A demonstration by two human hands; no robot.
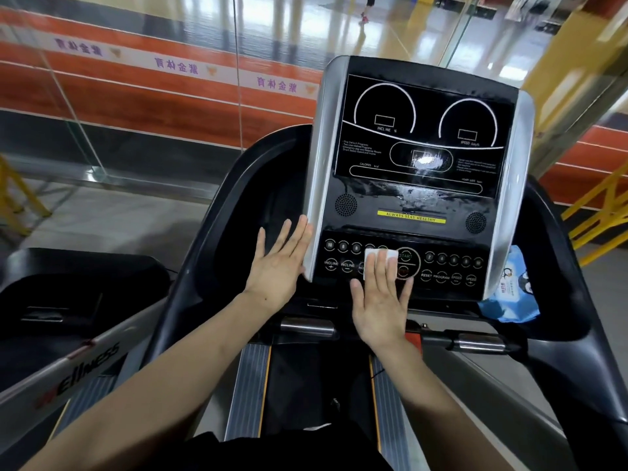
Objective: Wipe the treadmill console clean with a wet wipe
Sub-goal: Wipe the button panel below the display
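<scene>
The treadmill console [418, 141] is a black panel with silver side rails, two dial outlines and a row of buttons along its lower part. Wet streaks shine across its middle. My right hand [382, 300] lies flat with straight fingers on a folded white wet wipe [380, 258], pressing it onto the button row just left of the START button. My left hand [277, 263] is open, its fingers straight against the console's left silver rail.
A blue pack of wet wipes [511, 290] sits in the tray right of the console. Metal handlebar grips [307, 326] run below the panel. Another treadmill [68, 334] stands to the left. A glass wall is ahead.
</scene>
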